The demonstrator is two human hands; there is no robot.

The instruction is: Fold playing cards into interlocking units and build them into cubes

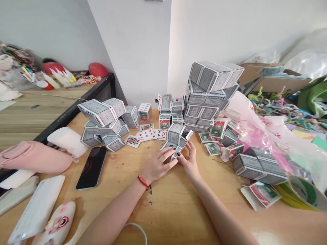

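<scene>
Some grey-backed cards (175,136) hide partly behind left hand (156,165) and right hand (190,161).

Bright, diffuse light; we read the wall (217,37) paler right of centre, greyer upper left. Shadows soft around the hands (158,165). Glare on tabletop (265,237), lower right. We see wide-angle stretch and softness at the edges; centre sharper.

Both hands (158,165) (189,160) side by side, curled
</scene>
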